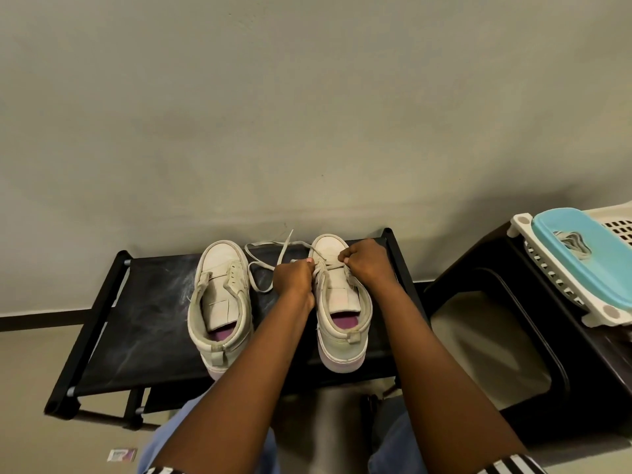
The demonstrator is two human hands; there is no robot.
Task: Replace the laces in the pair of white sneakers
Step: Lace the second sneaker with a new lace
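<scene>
Two white high-top sneakers stand side by side, toes to the wall, on a black shoe rack (143,336). The left sneaker (220,299) has bare eyelets and no lace. The right sneaker (338,302) carries a white lace (263,265) through its front eyelets; the lace's loose ends trail left between the shoes. My left hand (294,275) pinches the lace at the shoe's left eyelet row. My right hand (364,265) grips the lace over the right eyelet row, fingers curled.
A grey wall stands right behind the rack. To the right is a dark plastic stool (506,354) carrying a white basket (561,289) with a turquoise lid (588,254). A small paper scrap (122,455) lies on the floor at lower left.
</scene>
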